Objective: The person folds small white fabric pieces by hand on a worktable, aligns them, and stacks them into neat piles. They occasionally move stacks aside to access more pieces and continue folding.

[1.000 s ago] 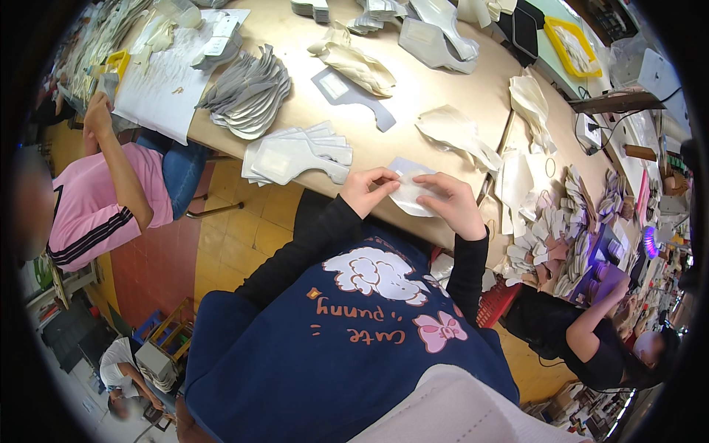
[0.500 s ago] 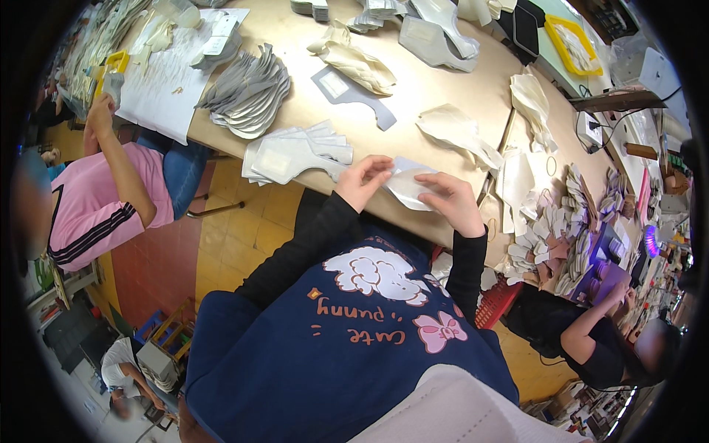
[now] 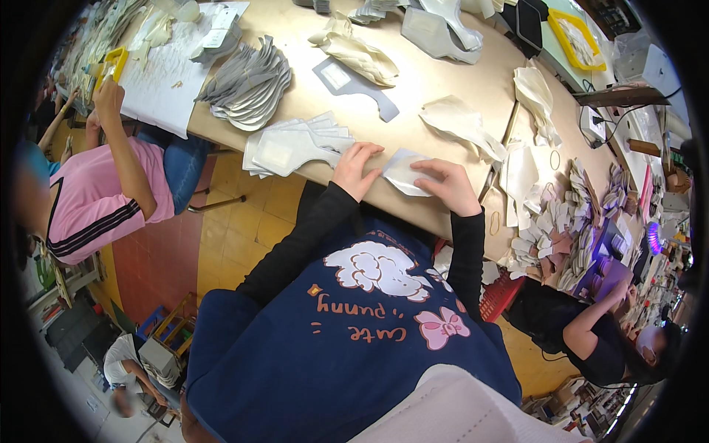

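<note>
A small white flat cut piece point(image 3: 405, 171) lies on the tan worktable point(image 3: 428, 88) near its front edge. My right hand point(image 3: 449, 186) presses on its right side with fingers curled over it. My left hand point(image 3: 356, 168) lies flat with fingers spread at the piece's left edge, touching it. Just left of my left hand sits a stack of white cut pieces point(image 3: 295, 144). Both forearms wear black sleeves.
A fanned pile of grey pieces point(image 3: 247, 81), a grey template point(image 3: 354, 85) and crumpled cream pieces point(image 3: 358, 52) lie farther back. Heaps of small cut pieces point(image 3: 569, 229) crowd the right. A person in pink point(image 3: 96, 192) works at left, another in black point(image 3: 591, 332) at right.
My left hand has opened and moved down to lie flat on the table beside the white piece. The right hand stays on the piece.
</note>
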The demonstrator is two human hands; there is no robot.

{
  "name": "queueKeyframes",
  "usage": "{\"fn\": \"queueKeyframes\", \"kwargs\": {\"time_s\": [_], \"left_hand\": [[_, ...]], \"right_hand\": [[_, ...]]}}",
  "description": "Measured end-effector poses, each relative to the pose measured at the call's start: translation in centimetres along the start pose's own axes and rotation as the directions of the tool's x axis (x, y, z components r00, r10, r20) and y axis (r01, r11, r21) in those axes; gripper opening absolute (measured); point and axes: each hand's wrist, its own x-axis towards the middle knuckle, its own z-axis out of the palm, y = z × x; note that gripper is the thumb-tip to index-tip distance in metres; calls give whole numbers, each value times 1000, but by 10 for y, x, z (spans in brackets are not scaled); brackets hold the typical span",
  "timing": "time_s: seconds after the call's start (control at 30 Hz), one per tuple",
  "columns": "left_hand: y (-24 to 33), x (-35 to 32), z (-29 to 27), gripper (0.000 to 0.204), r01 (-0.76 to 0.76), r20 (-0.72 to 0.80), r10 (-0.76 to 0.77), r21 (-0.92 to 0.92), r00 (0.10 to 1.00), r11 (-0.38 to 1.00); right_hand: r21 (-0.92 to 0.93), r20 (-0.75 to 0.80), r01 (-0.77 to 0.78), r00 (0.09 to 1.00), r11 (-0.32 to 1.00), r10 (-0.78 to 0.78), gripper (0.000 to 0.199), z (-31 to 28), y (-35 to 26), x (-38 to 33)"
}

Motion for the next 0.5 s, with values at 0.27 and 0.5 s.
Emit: {"fn": "queueKeyframes", "kwargs": {"time_s": [0.27,0.5], "left_hand": [[1,1,-3,42,49,22,-48,-32,999,998],[1,2,-3,41,37,17,-37,-20,999,999]], "right_hand": [[-31,14,-16,1000,999,16,31,2,1,6],[-77,8,-2,1000,997,2,31,3,3,7]]}}
